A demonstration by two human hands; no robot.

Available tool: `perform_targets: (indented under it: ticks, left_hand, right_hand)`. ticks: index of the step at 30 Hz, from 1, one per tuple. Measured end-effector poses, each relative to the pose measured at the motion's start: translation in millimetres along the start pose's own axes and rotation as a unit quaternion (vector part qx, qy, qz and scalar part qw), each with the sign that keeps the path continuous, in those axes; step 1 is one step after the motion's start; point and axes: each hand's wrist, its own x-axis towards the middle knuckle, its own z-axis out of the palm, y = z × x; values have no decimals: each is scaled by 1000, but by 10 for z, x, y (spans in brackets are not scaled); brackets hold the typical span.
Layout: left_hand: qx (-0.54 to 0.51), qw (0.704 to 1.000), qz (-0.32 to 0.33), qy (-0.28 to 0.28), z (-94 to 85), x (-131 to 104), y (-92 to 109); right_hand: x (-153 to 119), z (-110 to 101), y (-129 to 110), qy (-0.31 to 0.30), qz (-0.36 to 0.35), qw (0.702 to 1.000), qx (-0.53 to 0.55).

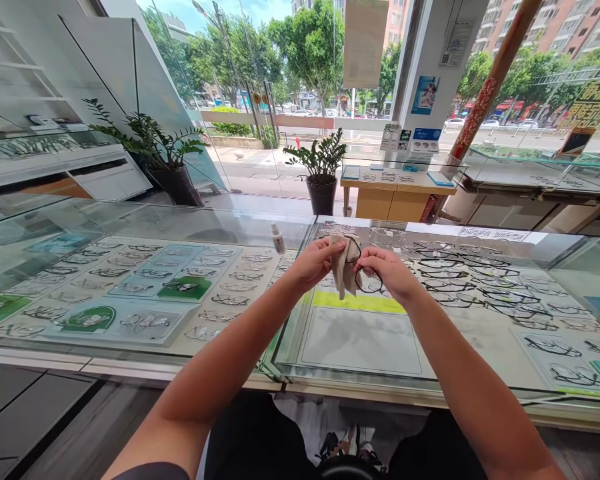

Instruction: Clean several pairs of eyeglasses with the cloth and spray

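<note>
Above the glass counter, my left hand [316, 261] is closed on a beige cloth [344, 275], which is folded over one lens of a pair of glasses. The glasses [369, 281] have thin dark round frames, and their other lens hangs uncovered below my right hand [386, 270]. My right fingers pinch the frame near its middle. Part of the frame is hidden by the cloth and fingers. A small white spray bottle [278, 239] stands upright on the counter, just beyond my left hand.
Glass display counters [300, 393] run across in front of me, with rows of glasses [450, 273] under the glass on both sides. Beyond stand potted plants [323, 167], a wooden display table [400, 190] and large windows onto a street.
</note>
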Motion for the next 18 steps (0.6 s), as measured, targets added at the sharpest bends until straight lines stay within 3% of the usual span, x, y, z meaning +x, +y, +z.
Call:
perform_targets:
  ticks: [18]
  left_hand:
    - [33,999,33,9,93,-38,-37]
  right_hand:
    - [7,44,46,1,-21,999,-27]
